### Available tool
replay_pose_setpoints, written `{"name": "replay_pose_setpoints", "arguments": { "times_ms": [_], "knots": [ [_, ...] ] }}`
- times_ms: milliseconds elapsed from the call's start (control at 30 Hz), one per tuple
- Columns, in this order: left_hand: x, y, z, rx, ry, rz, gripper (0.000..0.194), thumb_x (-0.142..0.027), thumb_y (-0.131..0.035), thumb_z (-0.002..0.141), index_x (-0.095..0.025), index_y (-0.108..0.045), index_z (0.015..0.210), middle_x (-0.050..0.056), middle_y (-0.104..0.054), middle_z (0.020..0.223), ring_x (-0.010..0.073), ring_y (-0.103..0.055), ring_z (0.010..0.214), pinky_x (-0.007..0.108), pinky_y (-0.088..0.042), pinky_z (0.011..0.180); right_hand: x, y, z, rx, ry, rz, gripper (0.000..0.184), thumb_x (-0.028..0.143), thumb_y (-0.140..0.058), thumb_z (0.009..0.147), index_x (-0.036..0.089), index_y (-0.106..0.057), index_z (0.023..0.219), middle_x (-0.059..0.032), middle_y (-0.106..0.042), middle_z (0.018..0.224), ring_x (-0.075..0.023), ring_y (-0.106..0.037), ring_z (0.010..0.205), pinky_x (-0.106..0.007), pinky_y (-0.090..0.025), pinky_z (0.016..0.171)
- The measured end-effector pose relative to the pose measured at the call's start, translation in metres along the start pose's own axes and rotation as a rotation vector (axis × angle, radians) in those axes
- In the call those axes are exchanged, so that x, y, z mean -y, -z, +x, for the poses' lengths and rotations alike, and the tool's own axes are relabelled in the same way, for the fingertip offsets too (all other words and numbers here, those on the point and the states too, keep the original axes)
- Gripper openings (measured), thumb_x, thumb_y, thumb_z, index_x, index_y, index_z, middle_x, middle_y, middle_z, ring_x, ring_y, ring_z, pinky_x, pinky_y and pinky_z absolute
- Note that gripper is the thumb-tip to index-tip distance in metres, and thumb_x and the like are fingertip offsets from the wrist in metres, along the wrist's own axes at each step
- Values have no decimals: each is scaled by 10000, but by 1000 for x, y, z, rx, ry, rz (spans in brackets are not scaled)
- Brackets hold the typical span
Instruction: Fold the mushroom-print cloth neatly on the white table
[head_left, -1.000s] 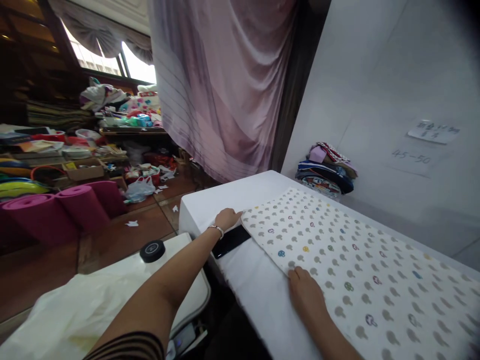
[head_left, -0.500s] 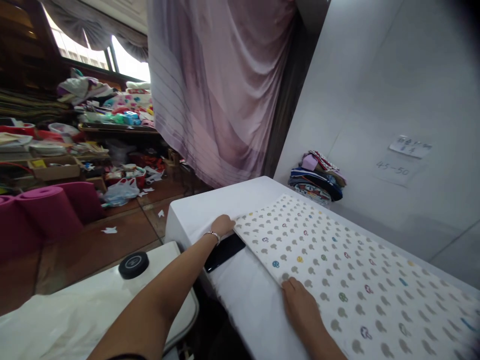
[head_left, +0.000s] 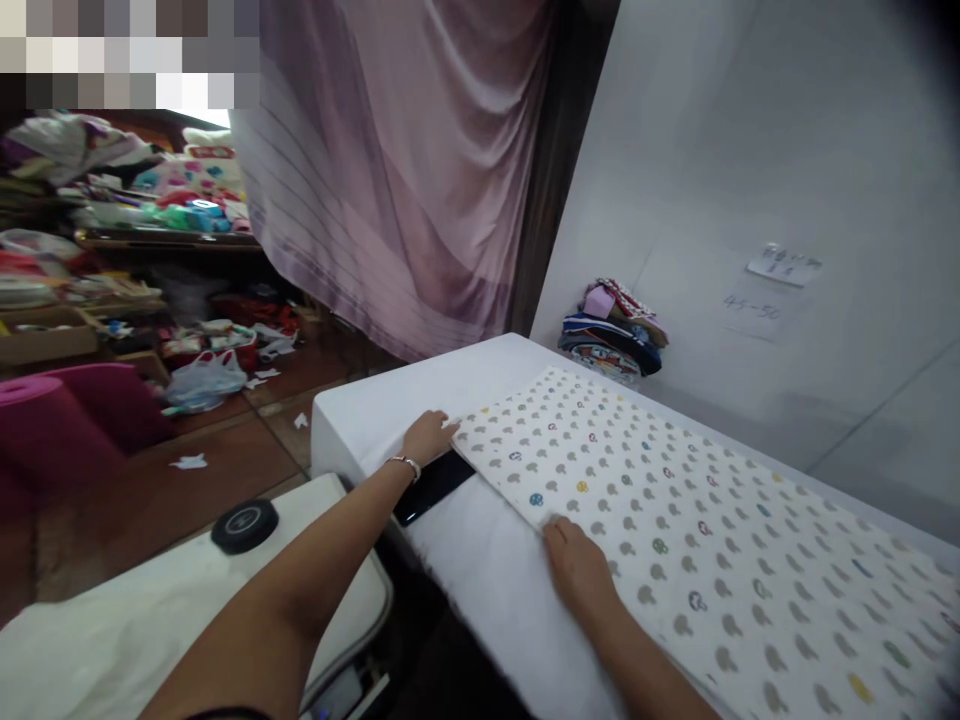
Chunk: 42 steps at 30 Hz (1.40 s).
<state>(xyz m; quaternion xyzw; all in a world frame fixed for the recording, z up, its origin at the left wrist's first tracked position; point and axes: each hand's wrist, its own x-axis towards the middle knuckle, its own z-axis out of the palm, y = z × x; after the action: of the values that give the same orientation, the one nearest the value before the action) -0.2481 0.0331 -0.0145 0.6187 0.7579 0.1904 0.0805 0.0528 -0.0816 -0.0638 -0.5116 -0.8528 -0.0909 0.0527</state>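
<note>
A white cloth (head_left: 645,500) printed with grey mushroom shapes and a few coloured ones lies flat on the white-covered table (head_left: 420,390). At its far left corner is my left hand (head_left: 429,436), fingertips closed on the edge, a bracelet on the wrist. My right hand (head_left: 576,560) pinches the near edge of the same cloth, fingers bent over it and the thumb hidden. Between the hands this edge runs straight. A black glossy flat panel (head_left: 435,487) is set in the table's near side, just below my left hand and partly behind my forearm.
A white surface with a round black knob (head_left: 244,525) stands at lower left. Folded fabrics (head_left: 611,335) are stacked against the wall. A pink curtain (head_left: 405,170) hangs behind. Pink rolls (head_left: 90,420), a plastic bag (head_left: 204,382) and paper scraps lie on the floor.
The view has swung slightly right and down, so everything sits further left and higher. The fingers of my left hand look a little less tightly curled at the corner; my right hand keeps its place.
</note>
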Motion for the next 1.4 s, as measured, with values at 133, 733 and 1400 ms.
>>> {"name": "replay_pose_setpoints", "arguments": {
  "times_ms": [133, 733, 1400],
  "knots": [
    [-4, 7, -16, 5, -188, -47, 318, -338, -487, 842, -200, -610, 1101, 50, -612, 1125, 182, -545, 1034, 268, -406, 899, -1, 10, 0, 58, 6, 19, 250, 69, -391, 866, 174, -596, 963, -85, -592, 1002, -195, -558, 866, -272, -422, 685],
    [-23, -6, -31, 197, -824, 124, 243, -246, -442, 852, -198, -678, 886, 69, -640, 987, 190, -560, 949, 324, -404, 889, 5, 9, 10, 83, -15, 81, 260, 129, -324, 912, 166, -576, 961, -84, -591, 969, -198, -534, 837, -288, -402, 672],
    [-185, -98, -127, 348, -1372, -97, 344, -376, -365, 875, -244, -659, 997, 53, -660, 1033, 211, -581, 953, 360, -451, 854, -83, 29, -119, 14, -81, -63, 247, 243, -324, 967, 186, -563, 939, -32, -577, 951, -167, -467, 852, -283, -352, 723]
  ]
}}
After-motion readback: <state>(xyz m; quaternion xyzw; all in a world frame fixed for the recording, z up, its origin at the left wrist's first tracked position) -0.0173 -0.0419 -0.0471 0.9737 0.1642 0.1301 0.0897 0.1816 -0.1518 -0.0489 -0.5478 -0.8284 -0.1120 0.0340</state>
